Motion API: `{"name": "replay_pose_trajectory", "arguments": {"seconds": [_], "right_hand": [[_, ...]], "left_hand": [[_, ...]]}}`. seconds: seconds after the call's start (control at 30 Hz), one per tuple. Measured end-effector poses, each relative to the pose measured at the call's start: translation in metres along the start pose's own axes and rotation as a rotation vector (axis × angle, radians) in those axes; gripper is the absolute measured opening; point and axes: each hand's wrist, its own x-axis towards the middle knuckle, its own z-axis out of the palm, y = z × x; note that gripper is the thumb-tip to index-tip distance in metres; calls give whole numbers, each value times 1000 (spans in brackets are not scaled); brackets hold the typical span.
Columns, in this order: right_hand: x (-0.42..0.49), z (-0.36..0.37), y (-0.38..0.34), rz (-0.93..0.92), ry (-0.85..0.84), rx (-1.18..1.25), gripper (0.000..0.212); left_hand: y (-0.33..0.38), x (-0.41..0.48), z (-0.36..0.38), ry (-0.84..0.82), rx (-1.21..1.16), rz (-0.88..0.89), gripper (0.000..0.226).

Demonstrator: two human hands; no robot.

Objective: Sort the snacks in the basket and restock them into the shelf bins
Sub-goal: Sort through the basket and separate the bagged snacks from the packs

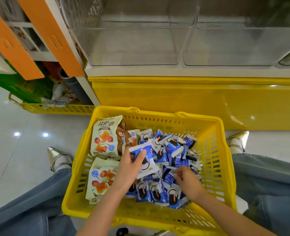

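A yellow plastic basket (215,160) sits on the floor between my knees. Its right side holds a heap of several small blue-and-white cookie packets (173,150). On its left lie cream snack bags (106,137) with orange pictures, and a brown bag (123,135) stands behind them. My left hand (130,166) grips one blue-and-white packet (149,165), thumb on top. My right hand (188,181) pinches the edge of another small packet (174,171) in the heap. Two clear shelf bins (135,45) (234,46) stand above with nothing in them.
A yellow cabinet front (192,96) rises right behind the basket under the white shelf edge. At left stand orange shelf panels (55,40) and a second yellow basket (55,109) with goods. My legs in blue jeans flank the basket on a glossy tiled floor.
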Motion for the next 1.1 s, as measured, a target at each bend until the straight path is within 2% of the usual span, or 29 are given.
{"name": "replay_pose_trajectory", "arguments": {"seconds": [0.07,0.2,0.27,0.3,0.37,0.43,0.5,0.57,0.6,0.67,0.73,0.8,0.9,1.03,1.1], "right_hand": [[-3,9,-1,0,-2,-69,42],[-1,12,-8,-87,-31,-209,67],[2,12,-11,-32,-79,-106,75],[4,12,-12,11,-71,21,77],[8,14,-17,90,51,318,75],[14,13,-22,180,155,485,66],[19,11,-27,295,127,484,53],[19,9,-31,373,13,403,28],[19,8,-30,375,-35,370,30],[13,1,-26,296,-141,312,36],[-1,-14,-24,145,-244,253,23],[-13,-34,-22,-7,-286,275,22],[-27,-57,-28,-93,-224,445,29],[-40,-55,-50,-226,-287,572,23],[-43,-45,-62,-308,-281,524,25]], "left_hand": [[0,1,-5,-5,31,40,23],[2,6,-21,31,182,95,24],[5,7,-28,34,189,108,19],[5,7,-29,24,196,106,19],[4,6,-28,8,194,89,30],[4,3,-24,-11,164,59,49],[1,-1,-19,-33,123,32,54],[-3,-4,-13,-57,76,20,44],[-5,-6,-10,-70,46,0,41],[-10,-8,-2,-104,-16,-83,55],[-15,-10,7,-132,-37,-164,64],[-19,-12,14,-143,-38,-208,58],[-22,-15,23,-149,-55,-281,45],[-16,-23,31,-313,-456,-345,40],[-13,-26,31,-344,-484,-313,39]]}}
